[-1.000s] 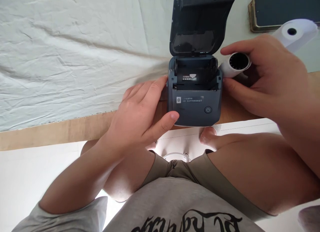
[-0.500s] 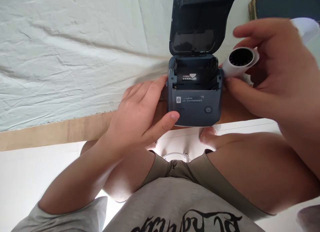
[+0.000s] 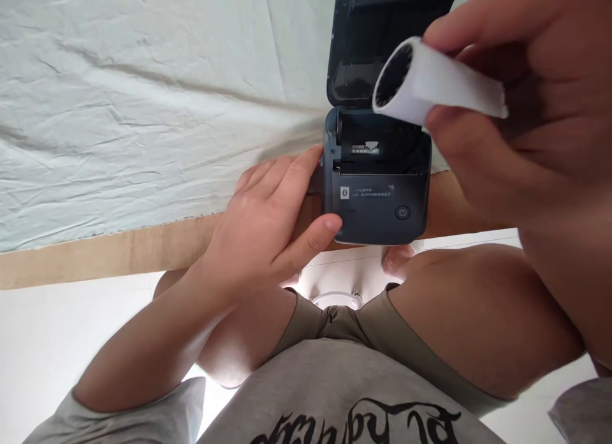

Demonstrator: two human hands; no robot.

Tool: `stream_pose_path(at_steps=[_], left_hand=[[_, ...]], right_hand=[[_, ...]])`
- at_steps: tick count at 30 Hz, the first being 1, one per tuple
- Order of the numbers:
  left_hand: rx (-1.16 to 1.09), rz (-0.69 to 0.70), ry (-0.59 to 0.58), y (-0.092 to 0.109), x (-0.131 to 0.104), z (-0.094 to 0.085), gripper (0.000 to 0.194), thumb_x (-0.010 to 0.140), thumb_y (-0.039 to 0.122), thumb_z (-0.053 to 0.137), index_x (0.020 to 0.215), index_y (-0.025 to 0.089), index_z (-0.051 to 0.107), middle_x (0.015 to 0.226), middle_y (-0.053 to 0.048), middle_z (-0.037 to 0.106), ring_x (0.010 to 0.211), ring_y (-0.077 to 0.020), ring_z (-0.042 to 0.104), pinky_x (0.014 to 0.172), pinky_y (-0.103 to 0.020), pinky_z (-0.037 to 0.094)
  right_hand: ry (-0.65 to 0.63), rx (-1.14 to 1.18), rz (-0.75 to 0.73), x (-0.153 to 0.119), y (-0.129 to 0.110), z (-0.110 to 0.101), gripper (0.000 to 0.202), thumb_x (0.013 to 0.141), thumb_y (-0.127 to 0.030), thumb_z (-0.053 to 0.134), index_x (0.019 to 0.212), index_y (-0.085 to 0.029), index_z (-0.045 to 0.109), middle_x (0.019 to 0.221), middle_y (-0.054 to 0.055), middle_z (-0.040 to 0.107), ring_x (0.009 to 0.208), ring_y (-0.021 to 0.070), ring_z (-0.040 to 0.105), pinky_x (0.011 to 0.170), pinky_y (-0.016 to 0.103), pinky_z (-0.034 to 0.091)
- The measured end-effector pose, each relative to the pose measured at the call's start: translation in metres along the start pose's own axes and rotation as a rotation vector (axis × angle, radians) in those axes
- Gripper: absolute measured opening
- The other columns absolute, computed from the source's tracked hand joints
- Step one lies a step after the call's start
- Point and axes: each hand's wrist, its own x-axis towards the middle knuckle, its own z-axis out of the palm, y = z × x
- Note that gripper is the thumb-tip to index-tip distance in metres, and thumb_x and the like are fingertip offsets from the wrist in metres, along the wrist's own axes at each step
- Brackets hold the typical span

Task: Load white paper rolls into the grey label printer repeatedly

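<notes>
White roll [image 3: 447, 83]: head view, pinched in right hand [image 3: 535, 106], dark hollow end toward nine o'clock, at one o'clock from dark device [image 3: 373, 224]. Lid [image 3: 382, 39] open toward twelve. Left hand [image 3: 262, 217] spread, fingertips against device's nine-o'clock side. Hands apart.

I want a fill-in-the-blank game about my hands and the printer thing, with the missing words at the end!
1. The roll in the right hand is coloured ____.
2. The printer has its lid ____, not closed.
3. The hand that holds no roll is the ____ one.
4. The round button on the printer has a ____ symbol.

Missing words: white; open; left; power.
</notes>
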Motion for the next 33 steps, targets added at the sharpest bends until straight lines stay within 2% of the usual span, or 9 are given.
stream_pose_path(at_steps=[3,6,9,12,19,24,27,30,33], left_hand=[[0.007,0.003,-0.009,-0.001,0.000,0.000,0.076,0.116,0.080,0.032,0.172,0.030,0.048,0.159,-0.014,0.073,0.148,-0.0405,0.069,0.126,-0.061,0.054],[0.010,0.020,-0.014,-0.002,-0.001,-0.001,0.076,0.118,0.076,0.034,0.173,0.027,0.047,0.160,-0.015,0.073,0.147,-0.0402,0.069,0.124,-0.059,0.054],[0.026,0.035,-0.035,-0.002,-0.003,-0.003,0.080,0.119,0.075,0.034,0.175,0.020,0.045,0.166,-0.017,0.069,0.151,-0.0402,0.067,0.125,-0.058,0.053],[0.043,0.024,-0.054,-0.002,-0.004,-0.003,0.084,0.120,0.074,0.029,0.176,0.014,0.044,0.170,-0.020,0.066,0.155,-0.0403,0.065,0.127,-0.059,0.052],[-0.005,0.043,-0.049,-0.007,-0.008,-0.001,0.082,0.118,0.076,0.035,0.182,0.024,0.035,0.181,-0.017,0.055,0.166,-0.0399,0.056,0.134,-0.059,0.049],[-0.039,0.130,0.021,-0.005,-0.006,0.000,0.079,0.121,0.069,0.038,0.185,0.024,0.027,0.178,-0.019,0.057,0.162,-0.0402,0.061,0.131,-0.060,0.053],[-0.047,0.198,0.027,-0.006,-0.005,0.000,0.074,0.122,0.067,0.040,0.183,0.027,0.036,0.172,-0.017,0.062,0.155,-0.0374,0.066,0.128,-0.056,0.056],[-0.031,0.197,-0.012,-0.009,-0.005,-0.001,0.069,0.120,0.068,0.041,0.178,0.032,0.048,0.169,-0.015,0.062,0.151,-0.0371,0.067,0.127,-0.055,0.059],[-0.040,0.228,0.006,-0.012,-0.005,-0.001,0.068,0.120,0.067,0.041,0.177,0.032,0.050,0.168,-0.015,0.061,0.149,-0.0357,0.068,0.123,-0.052,0.062]], right_hand=[[-0.019,-0.147,-0.031,0.007,-0.003,0.005,0.031,0.099,-0.036,0.062,0.125,-0.025,0.074,0.113,0.003,0.072,0.127,0.0111,0.072,0.123,0.031,0.063],[-0.006,-0.079,0.024,0.008,-0.003,0.009,0.037,0.096,-0.041,0.066,0.128,-0.025,0.075,0.111,0.000,0.072,0.109,0.0060,0.072,0.113,0.027,0.065],[0.024,-0.033,0.091,0.009,0.001,0.011,0.042,0.093,-0.045,0.071,0.130,-0.025,0.075,0.118,-0.003,0.076,0.106,0.0071,0.072,0.127,0.036,0.061],[-0.044,-0.048,0.068,0.012,0.007,0.015,0.030,0.098,-0.046,0.066,0.114,-0.022,0.077,0.124,-0.004,0.077,0.108,0.0085,0.072,0.132,0.040,0.053],[-0.073,0.031,0.023,0.003,0.017,0.010,0.043,0.108,-0.058,0.056,0.107,-0.021,0.078,0.135,-0.001,0.077,0.127,0.0115,0.074,0.116,0.037,0.058],[-0.106,0.148,-0.160,-0.008,0.008,-0.001,0.027,0.109,-0.046,0.061,0.102,-0.023,0.074,0.122,-0.005,0.077,0.127,0.0088,0.075,0.104,0.035,0.064],[-0.186,0.194,-0.235,-0.011,0.004,0.000,0.026,0.110,-0.040,0.060,0.097,-0.021,0.071,0.120,-0.005,0.077,0.119,0.0040,0.075,0.101,0.029,0.067],[-0.118,0.260,-0.246,-0.013,0.009,0.003,0.033,0.114,-0.045,0.052,0.102,-0.023,0.074,0.115,-0.005,0.075,0.113,0.0020,0.073,0.098,0.026,0.064],[0.051,0.230,-0.135,-0.016,0.015,0.004,0.038,0.116,-0.053,0.046,0.116,-0.029,0.075,0.119,-0.004,0.073,0.114,0.0033,0.069,0.102,0.030,0.058]])
